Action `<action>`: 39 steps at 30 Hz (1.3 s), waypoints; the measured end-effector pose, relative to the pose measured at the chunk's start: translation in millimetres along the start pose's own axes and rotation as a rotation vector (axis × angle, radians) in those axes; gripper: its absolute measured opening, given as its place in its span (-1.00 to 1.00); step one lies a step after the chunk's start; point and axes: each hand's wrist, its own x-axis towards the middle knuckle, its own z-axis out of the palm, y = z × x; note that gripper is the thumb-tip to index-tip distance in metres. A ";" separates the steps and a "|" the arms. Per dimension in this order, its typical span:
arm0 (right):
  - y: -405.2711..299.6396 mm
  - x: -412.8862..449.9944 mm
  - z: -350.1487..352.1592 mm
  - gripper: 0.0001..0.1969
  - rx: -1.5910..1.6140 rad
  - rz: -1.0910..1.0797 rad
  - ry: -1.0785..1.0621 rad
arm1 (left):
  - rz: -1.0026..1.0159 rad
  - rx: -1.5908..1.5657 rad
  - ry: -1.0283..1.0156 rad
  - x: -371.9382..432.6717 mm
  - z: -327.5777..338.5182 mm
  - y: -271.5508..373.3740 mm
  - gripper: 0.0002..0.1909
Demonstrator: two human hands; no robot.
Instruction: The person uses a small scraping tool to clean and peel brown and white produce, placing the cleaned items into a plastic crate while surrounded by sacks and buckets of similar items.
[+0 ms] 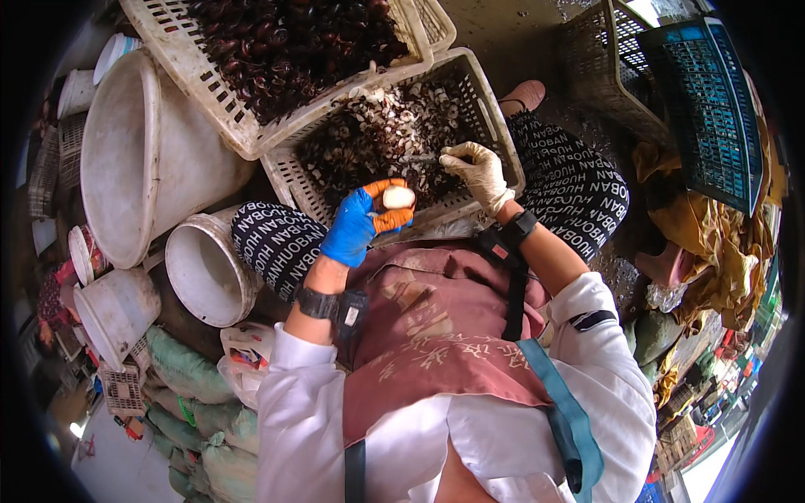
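Observation:
My left hand, in a blue glove with orange covers on some fingers, holds a peeled white water chestnut between thumb and fingers. To its right, my right hand wears a thin pale glove. It pinches a small peeling knife, whose blade points left and is hard to make out against the peelings. Both hands are over the near side of a white plastic crate between my knees. Inside it lie dark and white peelings.
Another crate, full of dark unpeeled water chestnuts, overlaps the far rim. Left are a large white tub, a white bucket and green sacks. A blue crate and brown sheeting stand right.

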 end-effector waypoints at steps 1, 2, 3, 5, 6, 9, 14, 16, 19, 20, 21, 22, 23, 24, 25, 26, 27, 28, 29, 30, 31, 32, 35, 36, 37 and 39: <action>-6.5 -1.7 3.2 -0.88 0.003 -0.002 -0.004 | -0.023 -0.036 0.026 2.9 -2.5 -1.0 -0.47; -14.3 -4.8 5.4 -0.87 0.050 0.038 0.002 | 0.054 -0.088 0.012 5.4 -3.9 -11.8 -0.46; -22.1 -8.2 5.5 -0.86 0.093 0.080 0.013 | 0.055 -0.088 0.011 6.3 -4.8 -10.8 -0.46; -33.5 -13.0 8.5 -0.84 0.140 0.069 0.003 | -0.001 -0.363 -0.043 9.1 -7.4 -7.0 -0.49; -37.9 -17.2 13.0 -0.84 0.213 0.027 -0.012 | -0.037 -0.447 -0.035 8.9 -5.0 -4.6 -0.48; -60.3 -34.7 36.2 -0.85 0.221 -0.169 -0.125 | -0.058 -0.599 0.062 15.4 4.7 -1.8 -0.49; -31.8 -9.9 2.2 -0.81 -0.152 -0.066 -0.010 | -0.051 -0.477 0.035 11.4 -7.0 -10.2 -0.60; -34.3 -18.1 6.7 -0.82 -0.086 -0.228 -0.024 | -0.037 -0.484 0.044 22.1 -13.5 -26.5 -0.60; -53.5 -26.9 26.2 -0.82 0.062 -0.252 -0.209 | -0.109 -0.897 -0.071 24.8 -16.4 -25.9 -0.63; -41.5 -24.9 26.6 -0.82 0.000 -0.209 -0.174 | -0.104 -0.663 -0.024 24.0 -14.0 -21.6 -0.66; -25.7 -15.9 20.4 -0.80 0.068 -0.044 -0.133 | -0.109 -0.429 0.025 18.9 -8.2 -14.7 -0.68; -26.1 -9.5 9.8 -0.79 -0.058 -0.017 -0.083 | -0.118 -0.462 -0.006 21.6 -15.1 -17.0 -0.66; -26.9 -5.6 1.8 -0.77 -0.183 0.009 -0.032 | -0.159 -0.471 0.017 17.0 -17.5 -20.8 -0.64; -27.5 -9.7 5.5 -0.76 -0.141 -0.064 -0.020 | -0.175 -0.526 0.009 17.7 -18.6 -23.0 -0.61; -28.9 -12.2 12.0 -0.77 -0.113 -0.164 -0.039 | -0.192 -0.582 0.000 19.2 -19.9 -25.4 -0.59; -31.1 -19.2 20.0 -0.77 -0.032 -0.206 -0.118 | -0.220 -0.691 0.021 20.0 -20.0 -28.1 -0.58; -50.0 -24.4 27.1 -0.77 0.047 -0.260 -0.196 | -0.237 -0.797 0.034 23.1 -19.0 -25.5 -0.56; -53.4 -25.2 24.5 -0.77 -0.284 -0.485 -0.170 | -0.142 -0.636 -0.081 22.0 -17.0 -23.4 -0.53; -41.1 -19.8 25.8 -0.75 -0.015 -0.170 -0.123 | -0.160 -0.549 -0.017 20.8 -16.4 -18.9 -0.55; -35.8 -10.7 14.5 -0.75 -0.161 -0.129 -0.086 | -0.128 -0.477 0.011 17.6 -13.6 -17.5 -0.56; -29.8 -2.0 1.0 -0.74 -0.303 -0.089 -0.049 | -0.095 -0.401 0.040 16.9 -12.8 -16.4 -0.58; -19.9 -0.8 -1.6 -0.74 -0.163 0.017 -0.043 | -0.093 -0.396 0.041 19.2 -12.2 -15.8 -0.58; -44.6 -20.0 22.0 -0.76 -0.139 -0.297 -0.201 | -0.183 -0.598 0.060 21.5 -13.6 -23.1 -0.62; -39.0 -20.6 26.2 -0.77 -0.036 -0.207 -0.219 | -0.177 -0.512 0.035 18.0 -10.5 -15.7 -0.62; -41.4 -19.9 25.6 -0.77 0.140 -0.027 -0.188 | -0.171 -0.426 0.010 14.2 -8.1 -10.5 -0.62; -30.2 1.2 3.1 -0.75 -0.237 -0.044 -0.110 | -0.141 -0.461 -0.011 15.5 -15.2 -17.1 -0.62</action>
